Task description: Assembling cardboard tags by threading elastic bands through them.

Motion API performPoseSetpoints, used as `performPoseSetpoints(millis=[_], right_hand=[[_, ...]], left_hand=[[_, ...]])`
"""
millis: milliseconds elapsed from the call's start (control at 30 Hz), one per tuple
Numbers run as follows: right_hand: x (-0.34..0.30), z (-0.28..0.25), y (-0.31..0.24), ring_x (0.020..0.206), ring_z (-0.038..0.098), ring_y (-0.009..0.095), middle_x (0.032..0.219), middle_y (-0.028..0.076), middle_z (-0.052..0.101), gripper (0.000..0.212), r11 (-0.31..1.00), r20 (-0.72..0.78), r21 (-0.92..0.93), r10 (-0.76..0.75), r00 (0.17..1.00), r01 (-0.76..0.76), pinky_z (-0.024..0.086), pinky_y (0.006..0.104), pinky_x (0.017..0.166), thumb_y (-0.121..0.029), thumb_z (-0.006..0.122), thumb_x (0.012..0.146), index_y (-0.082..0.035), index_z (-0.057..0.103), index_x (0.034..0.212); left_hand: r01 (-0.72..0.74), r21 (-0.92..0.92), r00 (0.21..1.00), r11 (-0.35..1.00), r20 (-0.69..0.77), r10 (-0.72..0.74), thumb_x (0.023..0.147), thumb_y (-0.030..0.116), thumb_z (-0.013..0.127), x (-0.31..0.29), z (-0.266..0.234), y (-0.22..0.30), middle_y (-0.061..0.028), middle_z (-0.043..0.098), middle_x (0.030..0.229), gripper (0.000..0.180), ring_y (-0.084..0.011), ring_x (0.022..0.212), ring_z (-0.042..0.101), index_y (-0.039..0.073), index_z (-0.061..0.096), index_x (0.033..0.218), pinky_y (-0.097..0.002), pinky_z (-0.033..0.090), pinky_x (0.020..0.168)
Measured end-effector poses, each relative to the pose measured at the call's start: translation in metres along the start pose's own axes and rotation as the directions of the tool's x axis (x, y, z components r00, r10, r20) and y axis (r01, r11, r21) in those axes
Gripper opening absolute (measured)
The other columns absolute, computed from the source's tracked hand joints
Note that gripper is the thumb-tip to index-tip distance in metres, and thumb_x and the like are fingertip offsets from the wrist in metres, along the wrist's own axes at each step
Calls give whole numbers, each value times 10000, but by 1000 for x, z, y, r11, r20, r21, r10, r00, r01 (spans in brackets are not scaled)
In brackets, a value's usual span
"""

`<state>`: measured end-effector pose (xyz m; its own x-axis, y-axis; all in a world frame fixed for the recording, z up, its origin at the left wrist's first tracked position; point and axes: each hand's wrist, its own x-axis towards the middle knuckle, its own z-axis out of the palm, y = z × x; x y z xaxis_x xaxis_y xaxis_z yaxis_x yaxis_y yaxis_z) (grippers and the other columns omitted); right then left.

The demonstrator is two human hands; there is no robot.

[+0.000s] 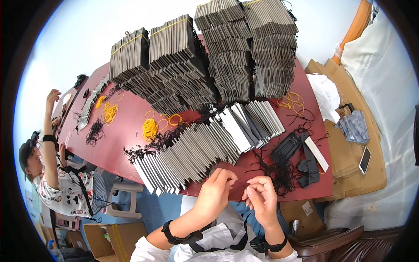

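Note:
Both hands are held in front of my body, just off the near edge of the red table (235, 171). My left hand (217, 191) has its fingertips pinched together; whatever is between them is too small to make out. Close beside it, my right hand (262, 198) pinches a thin black cord (244, 187), only partly visible. Nearest to the left hand is a long leaning row of flat grey-white pieces (187, 153) with black cords along its far side. A tangled heap of black cords (279, 174) lies beyond the right hand.
Tall stacks of banded grey pieces (172, 61) stand at the back. Yellow rubber bands (149, 129) lie left of centre. Black holders (288, 146) sit at the right edge; a phone (365, 160) rests on cardboard (345, 170). A person (56, 174) sits at left, one arm raised.

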<state>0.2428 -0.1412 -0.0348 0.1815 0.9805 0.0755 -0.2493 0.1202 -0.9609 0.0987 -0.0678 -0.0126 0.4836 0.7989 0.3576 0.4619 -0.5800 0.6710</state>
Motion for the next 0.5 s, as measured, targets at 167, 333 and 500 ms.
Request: performPoseSetpoints(millis=[167, 333, 500], right_hand=[[1, 8, -8, 607, 507, 59, 771, 53, 593, 188, 999, -35, 35, 24, 999, -23, 392, 177, 526, -49, 514, 939, -36, 450, 1116], [5, 12, -6, 583, 501, 53, 758, 46, 592, 202, 999, -76, 49, -2, 997, 6, 396, 182, 515, -20, 530, 922, -26, 448, 1107], [6, 13, -3, 582, 494, 34, 732, 31, 589, 220, 999, -85, -49, -1, 996, -3, 393, 180, 510, 19, 538, 904, -21, 460, 1106]], left_hand=[[77, -135, 997, 988, 14, -76, 831, -67, 612, -5, -7, 11, -89, 597, 848, 128, -180, 750, 644, -5, 546, 922, -268, 501, 612], [176, -260, 984, 949, 31, -174, 839, -22, 622, -8, -9, 17, -135, 605, 878, 152, -278, 772, 639, -5, 516, 946, -335, 511, 659], [164, -238, 986, 957, 12, -166, 832, -23, 635, -9, -8, 17, -132, 614, 886, 177, -255, 781, 651, -12, 502, 949, -323, 526, 661]])
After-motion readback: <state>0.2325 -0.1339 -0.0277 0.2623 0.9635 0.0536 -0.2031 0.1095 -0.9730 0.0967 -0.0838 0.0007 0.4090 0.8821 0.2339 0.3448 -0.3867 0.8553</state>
